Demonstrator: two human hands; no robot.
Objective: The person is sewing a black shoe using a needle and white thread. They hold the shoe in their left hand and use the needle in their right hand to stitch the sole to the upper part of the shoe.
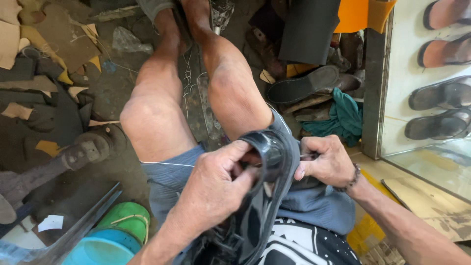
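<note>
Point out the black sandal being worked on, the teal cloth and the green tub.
black sandal (274, 162): head view, its curved glossy strap.
teal cloth (343, 118): head view, middle of the crumpled fabric.
green tub (130, 221): head view, its rim.

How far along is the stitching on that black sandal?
Hard to tell what is finished: no stitches show clearly. In hand: the left hand grips the black sandal at its strap, the right hand pinches a thin tool at its edge, and a white thread runs taut across the thigh.

Cluttered dirt floor (113, 64)

Brown leather scraps (68, 41), a black shoe sole (301, 84), a crumpled teal cloth (343, 118) and a green plastic tub (128, 221) lie on it.
</note>
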